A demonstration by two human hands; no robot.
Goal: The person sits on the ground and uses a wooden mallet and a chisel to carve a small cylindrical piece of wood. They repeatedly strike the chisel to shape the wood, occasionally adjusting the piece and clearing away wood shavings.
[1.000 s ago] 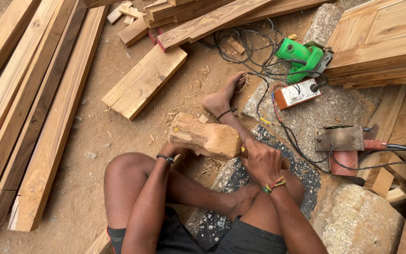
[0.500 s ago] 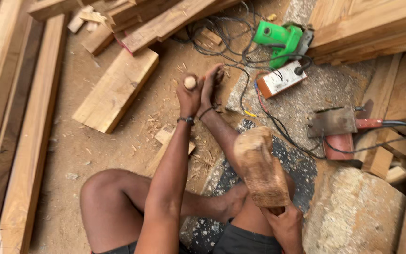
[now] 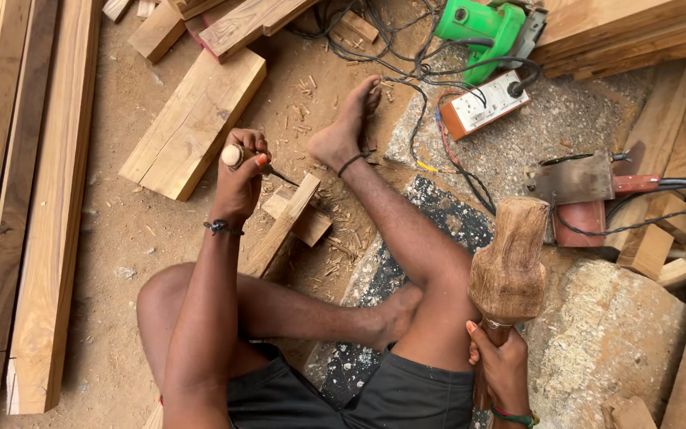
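Head view. The person sat on sandy ground with one leg stretched forward and the other folded.

Left hand [image 3: 241, 176]: fingers were closed around the wooden handle of a chisel [image 3: 236, 155]. The round handle end showed above the fist; the dark blade ran out to the right of the hand toward a small wood piece [image 3: 295, 213]. Whether the blade tip touched the wood could not be told. The wood piece lay on the ground, just beside the stretched leg, on a short block.

Right hand [image 3: 500, 367]: fingers were clamped on the handle of a wooden mallet [image 3: 510, 262]. The mallet head pointed up and was held clear of the ground, beside the right knee and well apart from the chisel.

Surroundings: long planks [image 3: 33, 199] lay at the left. A thick board [image 3: 196, 123] lay ahead of the left hand. A green power tool [image 3: 482, 28] and a white socket box [image 3: 486, 103] sat at the top, with black cables around them. A red tool with a metal plate [image 3: 577, 179] sat at the right. A large stone [image 3: 621, 342] lay beside the mallet
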